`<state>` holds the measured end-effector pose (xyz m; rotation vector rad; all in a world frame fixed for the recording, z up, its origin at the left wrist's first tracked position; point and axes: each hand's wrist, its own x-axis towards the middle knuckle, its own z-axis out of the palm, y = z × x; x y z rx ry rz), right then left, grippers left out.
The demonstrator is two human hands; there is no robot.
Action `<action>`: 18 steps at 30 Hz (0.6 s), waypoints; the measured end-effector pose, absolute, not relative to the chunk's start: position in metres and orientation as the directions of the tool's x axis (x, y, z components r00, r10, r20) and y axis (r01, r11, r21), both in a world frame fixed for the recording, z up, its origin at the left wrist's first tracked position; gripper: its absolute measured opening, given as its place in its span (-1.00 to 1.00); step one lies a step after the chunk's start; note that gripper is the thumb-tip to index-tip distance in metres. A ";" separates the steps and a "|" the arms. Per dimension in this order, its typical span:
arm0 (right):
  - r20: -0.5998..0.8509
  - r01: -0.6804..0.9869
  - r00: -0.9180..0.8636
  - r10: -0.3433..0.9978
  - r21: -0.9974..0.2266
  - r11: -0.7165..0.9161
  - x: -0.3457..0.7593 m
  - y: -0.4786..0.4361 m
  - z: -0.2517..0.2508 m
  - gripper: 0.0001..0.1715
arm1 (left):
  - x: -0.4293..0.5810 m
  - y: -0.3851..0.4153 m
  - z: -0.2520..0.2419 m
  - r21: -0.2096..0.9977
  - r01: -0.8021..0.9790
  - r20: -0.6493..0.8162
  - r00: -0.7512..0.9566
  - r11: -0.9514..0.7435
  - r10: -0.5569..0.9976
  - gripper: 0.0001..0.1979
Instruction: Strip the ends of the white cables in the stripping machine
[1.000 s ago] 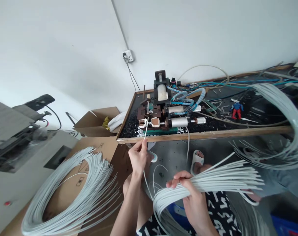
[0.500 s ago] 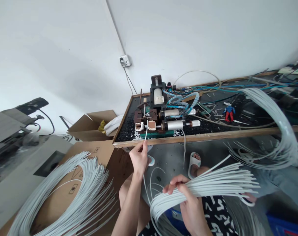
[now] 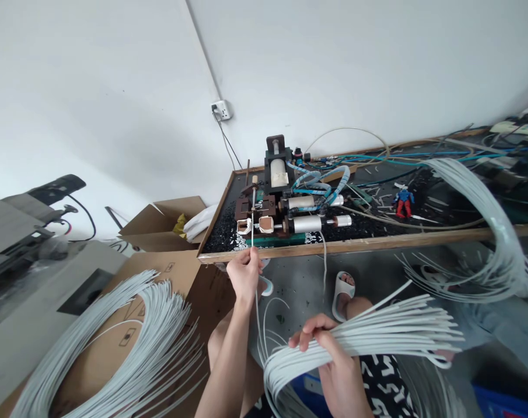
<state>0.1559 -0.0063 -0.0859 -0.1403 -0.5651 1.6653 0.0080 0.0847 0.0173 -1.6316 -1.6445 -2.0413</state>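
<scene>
Between thumb and fingers, my left hand (image 3: pixel 244 275) pinches a single white cable (image 3: pixel 252 235) just in front of the bench edge. The cable's upper end reaches between the two pale-lined jaws of a pneumatic machine (image 3: pixel 264 206). Its tail hangs down below my left hand. My right hand (image 3: pixel 333 354) is wrapped round a thick bundle of white cables (image 3: pixel 390 328) above my lap. The cut ends fan out to the right, and the bundle loops down on the left.
The wood-edged bench (image 3: pixel 377 237) carries scattered scraps, hoses and a red-and-blue toy figure (image 3: pixel 403 201). Another cable bundle (image 3: pixel 490 203) drapes over its front edge at right. To the left, a coil of white cables (image 3: pixel 154 331) lies on cardboard beside an open carton (image 3: pixel 159 223).
My left hand has shifted slightly left, and the pinched cable now stands straighter between the machine's jaws. My right hand keeps its hold on the bundle.
</scene>
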 end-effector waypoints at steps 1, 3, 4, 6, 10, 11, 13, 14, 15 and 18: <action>0.225 -0.898 -0.183 0.957 -0.435 -0.070 0.156 -0.006 -0.086 -0.87 | 0.008 0.084 0.018 0.675 0.601 0.726 -0.440 -0.428 0.528 -0.66; 0.229 -0.902 -0.180 0.957 -0.426 -0.068 0.158 -0.006 -0.085 -0.89 | 0.006 0.083 0.019 0.679 0.600 0.723 -0.445 -0.423 0.529 -0.66; 0.229 -0.905 -0.180 0.957 -0.420 -0.070 0.158 -0.006 -0.085 -0.89 | 0.005 0.083 0.019 0.684 0.597 0.718 -0.450 -0.420 0.531 -0.66; 0.236 -0.910 -0.187 0.954 -0.406 -0.078 0.159 -0.006 -0.084 -0.88 | 0.004 0.083 0.019 0.698 0.584 0.706 -0.464 -0.415 0.535 -0.66; 0.264 -0.919 -0.203 0.943 -0.382 -0.092 0.161 -0.005 -0.084 -0.86 | 0.005 0.082 0.020 0.715 0.566 0.692 -0.482 -0.411 0.538 -0.65; 0.264 -0.921 -0.207 0.942 -0.377 -0.096 0.162 -0.005 -0.084 -0.86 | 0.006 0.081 0.021 0.715 0.566 0.691 -0.487 -0.411 0.534 -0.64; 0.253 -0.921 -0.211 0.944 -0.374 -0.106 0.162 -0.004 -0.085 -0.86 | 0.007 0.081 0.021 0.708 0.580 0.699 -0.492 -0.403 0.519 -0.64; 0.248 -0.921 -0.213 0.945 -0.374 -0.109 0.163 -0.003 -0.085 -0.86 | 0.008 0.080 0.022 0.701 0.591 0.705 -0.491 -0.400 0.512 -0.64; 0.244 -0.920 -0.215 0.946 -0.375 -0.113 0.164 -0.002 -0.086 -0.87 | 0.008 0.080 0.022 0.692 0.602 0.714 -0.487 -0.399 0.503 -0.64; 0.231 -0.920 -0.219 0.948 -0.371 -0.122 0.167 0.001 -0.086 -0.89 | 0.007 0.080 0.021 0.667 0.629 0.734 -0.466 -0.399 0.494 -0.66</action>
